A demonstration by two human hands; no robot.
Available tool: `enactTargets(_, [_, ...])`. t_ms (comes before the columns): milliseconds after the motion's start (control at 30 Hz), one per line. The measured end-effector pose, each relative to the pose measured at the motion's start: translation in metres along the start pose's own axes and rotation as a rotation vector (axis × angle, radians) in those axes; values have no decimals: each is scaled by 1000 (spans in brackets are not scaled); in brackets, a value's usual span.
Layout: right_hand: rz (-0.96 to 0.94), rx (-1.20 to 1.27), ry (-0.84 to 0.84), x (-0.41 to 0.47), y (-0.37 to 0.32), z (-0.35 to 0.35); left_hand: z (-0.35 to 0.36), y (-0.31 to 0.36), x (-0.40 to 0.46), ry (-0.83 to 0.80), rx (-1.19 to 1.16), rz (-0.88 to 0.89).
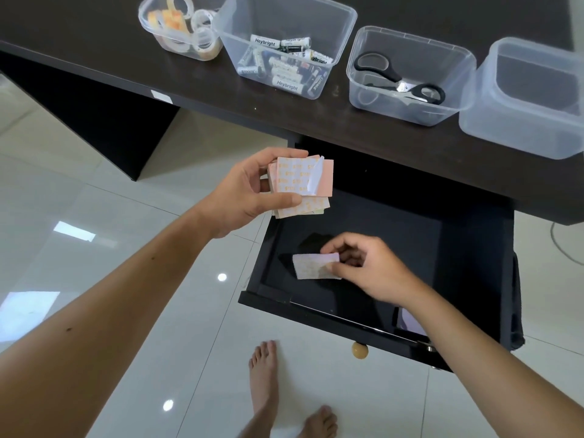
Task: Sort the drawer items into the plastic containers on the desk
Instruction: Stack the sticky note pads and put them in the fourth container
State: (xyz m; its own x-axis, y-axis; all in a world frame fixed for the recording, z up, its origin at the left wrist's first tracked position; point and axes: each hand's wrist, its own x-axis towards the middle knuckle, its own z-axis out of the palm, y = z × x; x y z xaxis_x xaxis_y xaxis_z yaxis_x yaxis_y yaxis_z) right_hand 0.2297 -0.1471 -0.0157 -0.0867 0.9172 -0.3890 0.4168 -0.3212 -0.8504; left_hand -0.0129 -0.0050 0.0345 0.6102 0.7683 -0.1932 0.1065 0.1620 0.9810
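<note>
Your right hand pinches a pad, below and right of the stack gripped in your left hand.

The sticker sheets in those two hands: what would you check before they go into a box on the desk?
1. Left hand grips the stack of sheets: ok.
2. Right hand pinches the single sheet over the drawer: ok.
3. Stack tidy: not ok, sheets fanned, one backing peeling.
4. Empty box free at the far right: ok.
5. Drawer fully cleared: cannot tell, the right arm hides a corner.
</note>
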Motion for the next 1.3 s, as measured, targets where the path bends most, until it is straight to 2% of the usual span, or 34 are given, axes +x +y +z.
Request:
enactTargets(233, [-73,278,152,-40,-22,-56,21,6,12,-53,99,-5])
enactTargets(433, [-153,439,325,-63,-20,-93,73,-6,17,-168,103,31])
enactTargets(767, [-103,243,518,-72,11,-96,138,-21,22,-250,96,63])
enactTargets(1067, [-70,102,540,-75,23,-85,143,-36,19,-230,149,82])
enactTargets(1167, [45,36,420,-79,33,-92,134,-39,18,-212,159,70])
enactTargets(1233, [141,-30,174,-80,37,-95,127,-42,18,-203,161,56])
enactTargets(1300, [200,-203,-80,-77,39,-94,122,-45,19,-194,157,29])
